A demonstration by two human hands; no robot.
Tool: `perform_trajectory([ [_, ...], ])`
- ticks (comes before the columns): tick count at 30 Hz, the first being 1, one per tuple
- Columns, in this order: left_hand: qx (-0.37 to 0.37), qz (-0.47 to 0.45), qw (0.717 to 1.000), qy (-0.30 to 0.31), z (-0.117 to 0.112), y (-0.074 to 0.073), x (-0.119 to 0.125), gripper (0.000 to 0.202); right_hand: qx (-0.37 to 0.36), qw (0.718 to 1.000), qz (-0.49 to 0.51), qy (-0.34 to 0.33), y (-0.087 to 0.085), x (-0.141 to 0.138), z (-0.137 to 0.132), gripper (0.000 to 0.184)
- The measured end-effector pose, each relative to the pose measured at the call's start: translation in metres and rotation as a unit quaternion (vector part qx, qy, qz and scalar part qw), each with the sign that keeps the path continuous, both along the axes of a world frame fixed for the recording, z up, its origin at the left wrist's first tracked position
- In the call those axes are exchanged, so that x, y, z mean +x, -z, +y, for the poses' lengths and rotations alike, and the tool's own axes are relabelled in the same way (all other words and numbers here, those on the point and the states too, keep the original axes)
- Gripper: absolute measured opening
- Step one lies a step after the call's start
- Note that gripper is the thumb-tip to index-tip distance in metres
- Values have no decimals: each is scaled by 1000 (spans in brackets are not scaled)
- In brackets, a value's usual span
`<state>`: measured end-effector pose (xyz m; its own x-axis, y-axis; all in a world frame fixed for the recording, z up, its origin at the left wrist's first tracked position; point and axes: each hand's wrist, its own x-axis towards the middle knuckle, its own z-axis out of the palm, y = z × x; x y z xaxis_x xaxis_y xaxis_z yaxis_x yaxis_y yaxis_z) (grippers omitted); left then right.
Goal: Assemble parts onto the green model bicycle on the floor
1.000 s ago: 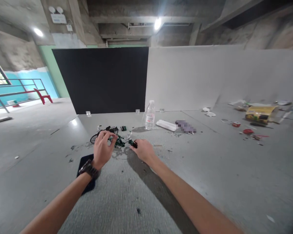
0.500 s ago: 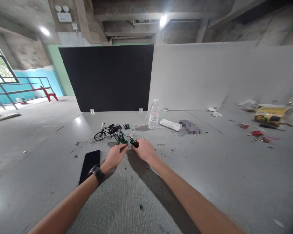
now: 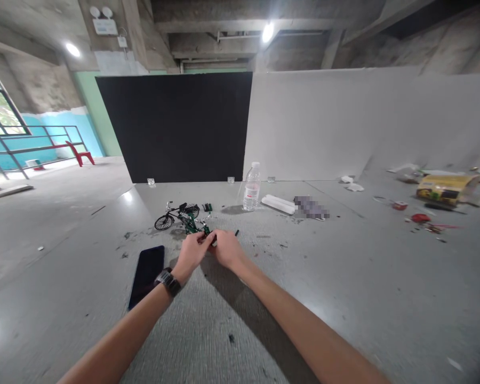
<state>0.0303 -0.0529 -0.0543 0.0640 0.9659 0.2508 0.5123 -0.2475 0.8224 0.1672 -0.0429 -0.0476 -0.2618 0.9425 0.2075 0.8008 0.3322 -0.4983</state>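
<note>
- Pinching green model bicycle (image 3: 192, 226) with left hand (image 3: 191, 255), fingers curled shut on it.
- Gripping its near end with right hand (image 3: 225, 250) too, closed tight.
- Resting on concrete floor (image 3: 344, 277) just by black model bicycle (image 3: 172, 217), phone (image 3: 146, 274) near left wrist.

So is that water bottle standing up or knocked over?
Upright. The water bottle stands on its base on the grey surface, cap on top, behind the green model bicycle.

The concrete floor (image 3: 344, 298) looks smooth with a dull sheen. The phone (image 3: 146, 274) has a glossy black face, the bottle (image 3: 252, 188) is clear plastic, and the small green bicycle (image 3: 192, 226) shows shiny paint.
</note>
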Motion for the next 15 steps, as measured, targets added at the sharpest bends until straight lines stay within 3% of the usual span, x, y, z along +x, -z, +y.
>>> perform_trajectory([
  [7, -31, -44, 998, -26, 7, 0, -12, 32, -8, 996, 29, -87, -3, 6, 2, 26],
  [15, -55, -82, 995, -17, 12, 8, -15, 27, 6, 995, -92, -45, 0, 16, -14, 15],
])
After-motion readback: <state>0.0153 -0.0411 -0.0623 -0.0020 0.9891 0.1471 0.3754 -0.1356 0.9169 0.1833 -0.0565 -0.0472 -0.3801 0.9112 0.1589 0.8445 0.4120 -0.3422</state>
